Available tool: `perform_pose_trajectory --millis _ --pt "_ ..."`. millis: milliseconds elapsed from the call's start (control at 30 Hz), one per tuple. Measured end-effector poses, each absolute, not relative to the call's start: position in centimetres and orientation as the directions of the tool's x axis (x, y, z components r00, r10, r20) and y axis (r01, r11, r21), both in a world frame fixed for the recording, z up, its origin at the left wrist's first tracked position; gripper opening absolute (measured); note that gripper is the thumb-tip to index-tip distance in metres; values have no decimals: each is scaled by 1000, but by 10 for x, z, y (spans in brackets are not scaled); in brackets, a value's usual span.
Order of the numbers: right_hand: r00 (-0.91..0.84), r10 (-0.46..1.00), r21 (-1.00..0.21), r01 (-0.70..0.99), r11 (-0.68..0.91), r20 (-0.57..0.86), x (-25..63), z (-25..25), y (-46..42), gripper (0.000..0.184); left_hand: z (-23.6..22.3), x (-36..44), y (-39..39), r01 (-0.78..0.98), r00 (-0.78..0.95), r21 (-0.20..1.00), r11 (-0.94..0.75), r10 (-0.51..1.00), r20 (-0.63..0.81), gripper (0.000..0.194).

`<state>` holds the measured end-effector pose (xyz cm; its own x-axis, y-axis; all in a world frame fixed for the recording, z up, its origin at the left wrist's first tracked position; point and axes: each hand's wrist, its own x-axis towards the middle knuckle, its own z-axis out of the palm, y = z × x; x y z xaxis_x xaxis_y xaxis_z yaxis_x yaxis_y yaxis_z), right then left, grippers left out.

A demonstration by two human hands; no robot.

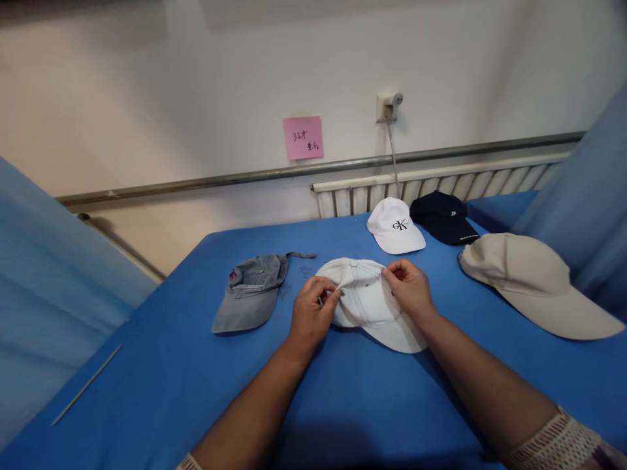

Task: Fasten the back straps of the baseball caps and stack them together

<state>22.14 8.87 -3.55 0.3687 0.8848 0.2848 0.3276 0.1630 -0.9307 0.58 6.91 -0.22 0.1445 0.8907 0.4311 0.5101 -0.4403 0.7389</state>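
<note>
A pale, off-white baseball cap (365,300) with visible seams lies on the blue-covered table, its brim pointing toward the lower right. My left hand (313,308) pinches the fabric on the left side of its crown between thumb and fingers. On the other side, my right hand (407,287) grips the upper right part of the crown, fingertips closed on the cloth. To the left rests a grey baseball cap (251,294), its strap sticking out behind. A large beige cap (524,277) sits to the right of my right hand.
Farther back are a white cap (396,225) with black letters and a dark navy cap (441,215). A thin stick (88,384) lies at the left on the blue sheet (196,391). Blue curtains hang at both sides; a metal rail (255,175) runs along the wall.
</note>
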Motion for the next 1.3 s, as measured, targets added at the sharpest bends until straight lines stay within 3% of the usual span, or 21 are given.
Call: perform_pose_trajectory --millis 100,200,300,400,567,667,767,933,1300 --pt "244 890 -886 369 282 385 216 -17 68 18 2 -6 76 369 38 843 -392 912 407 14" --pt "-5 931 -893 284 350 364 210 -5 51 19 4 -23 89 215 -10 931 -294 953 304 16" --pt "39 951 -926 241 290 308 213 -10 55 19 1 -37 102 117 21 971 -210 978 209 19" --pt "75 942 -907 306 290 327 221 -23 71 17 -6 -41 110 110 28 983 -148 989 146 23" --pt "-206 889 -789 411 457 408 218 -37 76 38 -14 -33 109 138 -8 983 -120 993 122 25" --pt "-271 837 -696 465 547 476 207 -39 70 34 -15 -31 107 144 -29 983 -111 993 117 24" --pt "-274 800 -618 520 590 533 203 -37 67 22 -13 -34 108 135 -48 984 -118 991 126 21" --pt "-204 753 -508 627 591 625 216 -28 70 18 -7 -42 111 50 -26 990 -128 991 130 22" --pt "-55 821 -594 663 456 569 249 -33 81 14 -21 11 103 142 -7 982 -121 992 123 23"
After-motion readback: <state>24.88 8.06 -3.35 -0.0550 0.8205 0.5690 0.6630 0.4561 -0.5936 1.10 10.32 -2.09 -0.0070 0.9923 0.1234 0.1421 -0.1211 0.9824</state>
